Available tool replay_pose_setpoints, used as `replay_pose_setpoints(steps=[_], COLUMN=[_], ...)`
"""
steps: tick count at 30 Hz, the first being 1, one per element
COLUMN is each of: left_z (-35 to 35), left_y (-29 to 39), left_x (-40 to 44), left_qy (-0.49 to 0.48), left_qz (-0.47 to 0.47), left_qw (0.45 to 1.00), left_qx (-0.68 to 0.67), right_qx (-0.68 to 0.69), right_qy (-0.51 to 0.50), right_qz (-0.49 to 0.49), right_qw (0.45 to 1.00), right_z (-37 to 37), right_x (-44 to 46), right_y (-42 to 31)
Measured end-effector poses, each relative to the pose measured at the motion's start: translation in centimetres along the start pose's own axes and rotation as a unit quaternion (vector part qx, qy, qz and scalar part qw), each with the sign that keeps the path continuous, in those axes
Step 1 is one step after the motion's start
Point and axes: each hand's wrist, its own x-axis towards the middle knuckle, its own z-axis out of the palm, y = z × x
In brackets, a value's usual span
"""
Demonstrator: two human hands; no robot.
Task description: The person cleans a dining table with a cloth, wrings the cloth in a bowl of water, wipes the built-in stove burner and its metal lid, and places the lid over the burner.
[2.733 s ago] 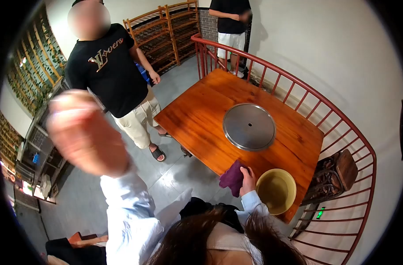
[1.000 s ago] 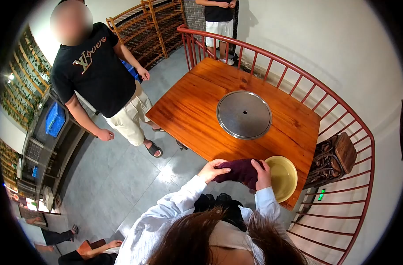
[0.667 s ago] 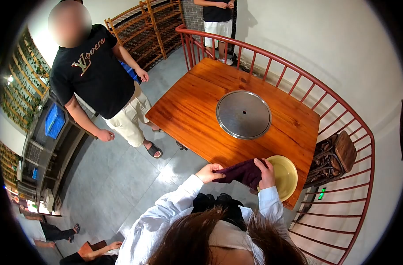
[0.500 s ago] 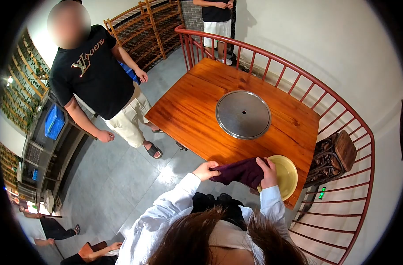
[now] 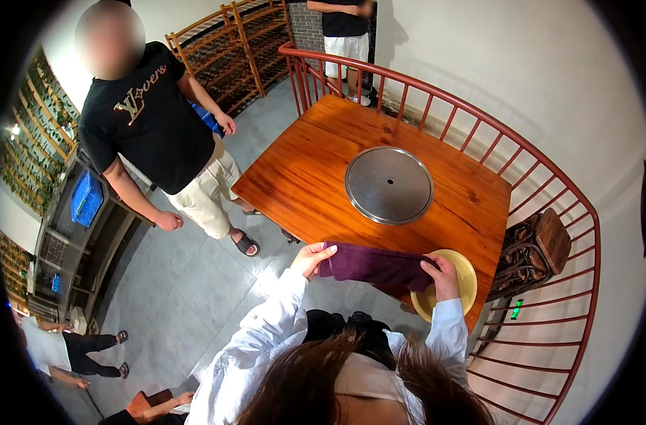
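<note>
A dark purple cloth [image 5: 372, 265] is stretched between my two hands above the near edge of the wooden table [image 5: 294, 170]. My left hand [image 5: 311, 260] pinches its left end, thumb on top. The right end is gripped by my right hand [image 5: 442, 275], which is over the yellow basin [image 5: 466, 283] at the table's near right corner. Part of the basin is hidden by that hand and the cloth. A round metal lid [image 5: 389, 185] with a small central hole lies flat on the table.
A red railing [image 5: 478, 113] curves behind the table. Stacked wooden stools [image 5: 549, 241] stand at its right. A person in a black shirt [image 5: 149, 117] stands left of the table, another person [image 5: 346, 42] beyond the railing. Wooden racks [image 5: 227, 53] are at the back. More people are at lower left.
My left hand has come down from its raised position and taken the cloth's other end. Both hands have since moved apart, spreading the cloth wider, my right hand now over the basin.
</note>
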Motion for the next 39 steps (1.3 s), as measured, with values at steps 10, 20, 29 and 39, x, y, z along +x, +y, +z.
replay_pose_setpoints(steps=[10,20,29,39], left_z=[0.4,0.4,4.8,9.3], left_y=[0.2,-0.9,-4.3,-5.0], left_x=[-0.1,0.9,1.1,-2.0], left_qy=[0.013,0.045,0.063,0.052], left_qz=[0.037,0.082,0.158,0.269], left_qw=[0.999,0.995,0.985,0.868], left_qx=[-0.014,-0.019,0.042,0.414], right_qx=[-0.028,-0.041,0.056,0.249], right_qy=[0.037,0.070,0.111,0.065], right_qz=[-0.025,-0.028,-0.018,0.072], right_qw=[0.999,0.996,0.992,0.964], right_z=[0.8,1.4,5.2,10.1], right_x=[-0.4,0.3,0.0,-1.6], right_y=[-0.6,0.5,5.3,5.4])
